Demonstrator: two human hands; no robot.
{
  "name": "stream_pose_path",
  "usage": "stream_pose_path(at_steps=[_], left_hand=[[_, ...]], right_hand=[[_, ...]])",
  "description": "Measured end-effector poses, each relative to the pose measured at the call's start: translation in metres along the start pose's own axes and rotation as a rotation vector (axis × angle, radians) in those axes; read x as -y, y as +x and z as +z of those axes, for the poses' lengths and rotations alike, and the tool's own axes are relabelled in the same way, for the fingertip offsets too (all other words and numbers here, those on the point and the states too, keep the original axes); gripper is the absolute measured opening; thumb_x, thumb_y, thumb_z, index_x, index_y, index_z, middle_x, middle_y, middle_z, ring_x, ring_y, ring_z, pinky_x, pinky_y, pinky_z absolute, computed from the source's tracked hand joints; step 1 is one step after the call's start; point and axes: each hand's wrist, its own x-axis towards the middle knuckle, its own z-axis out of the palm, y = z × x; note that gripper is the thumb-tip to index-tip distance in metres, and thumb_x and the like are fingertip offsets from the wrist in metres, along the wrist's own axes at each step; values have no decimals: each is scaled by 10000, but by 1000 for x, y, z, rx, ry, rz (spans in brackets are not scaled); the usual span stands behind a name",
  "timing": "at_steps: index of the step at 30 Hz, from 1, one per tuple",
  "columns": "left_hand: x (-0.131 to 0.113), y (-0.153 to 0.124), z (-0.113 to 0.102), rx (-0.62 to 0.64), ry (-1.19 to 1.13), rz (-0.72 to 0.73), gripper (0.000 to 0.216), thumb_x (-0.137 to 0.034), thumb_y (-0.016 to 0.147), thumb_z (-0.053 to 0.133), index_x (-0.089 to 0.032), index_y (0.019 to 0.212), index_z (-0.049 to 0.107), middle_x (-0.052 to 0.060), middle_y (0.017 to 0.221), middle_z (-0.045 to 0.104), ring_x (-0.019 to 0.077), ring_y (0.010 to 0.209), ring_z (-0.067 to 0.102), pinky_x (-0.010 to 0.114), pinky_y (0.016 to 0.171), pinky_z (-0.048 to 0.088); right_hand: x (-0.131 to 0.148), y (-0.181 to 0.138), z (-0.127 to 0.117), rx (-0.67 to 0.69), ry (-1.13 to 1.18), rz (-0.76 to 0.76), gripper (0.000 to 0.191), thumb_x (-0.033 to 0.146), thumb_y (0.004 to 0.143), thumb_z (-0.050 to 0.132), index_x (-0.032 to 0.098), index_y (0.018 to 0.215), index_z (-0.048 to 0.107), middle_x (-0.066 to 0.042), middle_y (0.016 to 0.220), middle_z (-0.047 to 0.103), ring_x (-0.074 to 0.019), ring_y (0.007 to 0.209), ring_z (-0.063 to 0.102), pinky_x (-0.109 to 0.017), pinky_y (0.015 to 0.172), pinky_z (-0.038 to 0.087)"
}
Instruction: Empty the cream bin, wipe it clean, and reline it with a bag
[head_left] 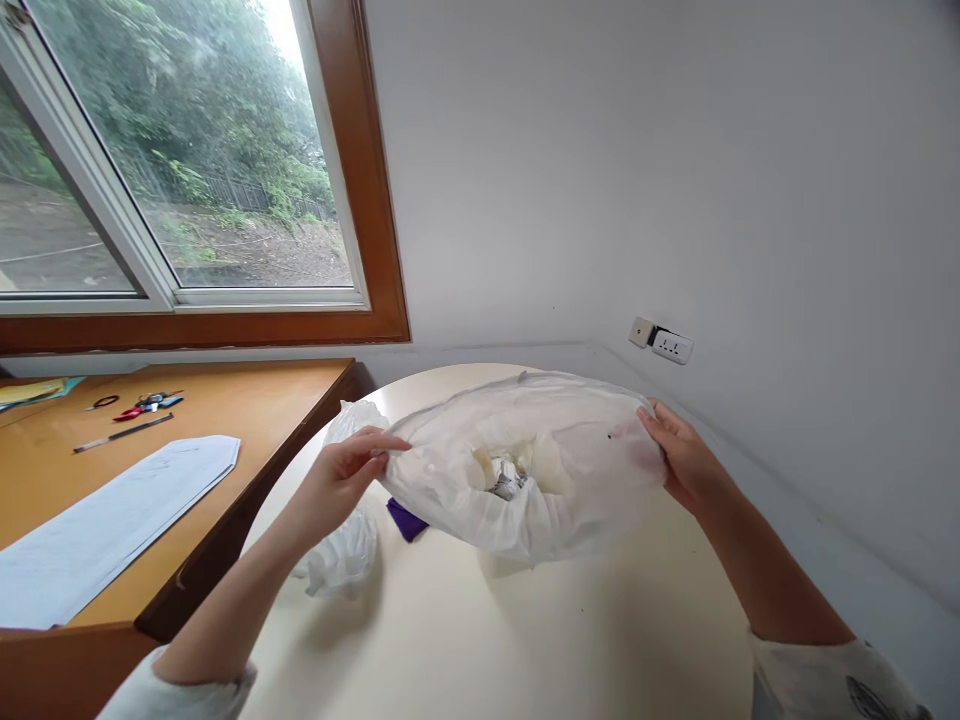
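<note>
A thin white plastic bag (592, 460) is stretched wide over the round table, its mouth facing me. My left hand (349, 470) pinches its left edge between thumb and fingers. The right edge is gripped by my right hand (679, 450), partly behind the plastic. Down inside the bag shows crumpled whitish and silvery material (508, 478); I cannot make out its kind. A second crumpled white plastic bag (341, 555) lies on the table by my left forearm, partly hidden. Purple folded cloth (406, 520) pokes out under the stretched bag's left side.
The cream round table (525, 650) stands against the wall. To its left, a wooden desk (262, 400) carries white paper sheets (127, 520), a pen (124, 433), a black ring (103, 402) and small red and blue items (150, 404). A socket (672, 346) is on the wall.
</note>
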Motion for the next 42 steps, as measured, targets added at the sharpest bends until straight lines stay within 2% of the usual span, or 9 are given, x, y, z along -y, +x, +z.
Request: stream_pose_path(at_steps=[10,15,18,21,25,28,31,36,42], left_hand=[[-23,-13,-49,280,539,57,214,-392,659,680,-264,830,667,23,905,584,161,686,538,232,606,433],[-22,1,-67,51,513,165,210,-377,696,658,-198,621,578,-29,639,487,110,577,423,195,536,334],[-24,11,-67,-88,201,112,188,-327,752,610,-178,641,580,-33,662,497,110,657,445,198,615,357],[-30,24,-60,-155,-272,38,146,-289,803,571,-169,729,607,-22,772,573,130,792,492,247,767,407],[-49,46,-42,-78,-797,-18,175,-291,859,489,-172,800,602,4,879,639,168,915,540,383,922,408],[-72,65,-21,-5,-982,-74,212,-301,881,438,-157,881,594,35,920,639,174,913,562,399,924,419],[-95,82,8,37,-1027,-107,187,-286,881,450,-154,856,581,37,876,624,155,844,582,347,852,456],[-118,98,41,135,-849,75,222,-315,865,481,-130,827,597,40,833,602,153,824,586,313,810,464],[-107,82,34,-57,-495,272,404,-339,747,652,-176,1106,564,75,1151,557,236,1129,504,386,986,364]], right_hand=[[42,-14,-28,108,-519,69,416,497,759,546,271,1105,505,-45,820,641,-181,616,599,-272,505,469],[57,-15,-40,385,-831,1,844,317,514,774,363,1282,427,-69,1116,618,-276,864,624,-311,621,503],[68,-14,-40,584,-893,-24,504,318,553,762,331,1040,634,-47,1033,647,-298,904,603,-333,674,492],[79,-6,-31,597,-751,14,139,381,710,640,263,767,688,-31,808,670,-253,759,611,-329,622,479],[87,12,-4,299,-383,-217,186,388,695,652,231,790,683,-34,853,655,-236,818,592,-318,665,470],[84,26,26,251,-108,-314,258,386,703,648,236,913,667,-47,1001,629,-226,935,572,-303,716,467],[80,34,63,326,62,-289,403,393,718,650,263,1096,595,-47,1148,576,-205,1055,531,-293,781,464],[77,42,112,491,160,-270,351,324,701,670,245,1028,574,-15,952,618,-161,857,574,-281,709,472],[83,57,120,294,162,-344,138,223,661,637,198,767,553,53,693,524,-103,645,492,-247,632,413]])
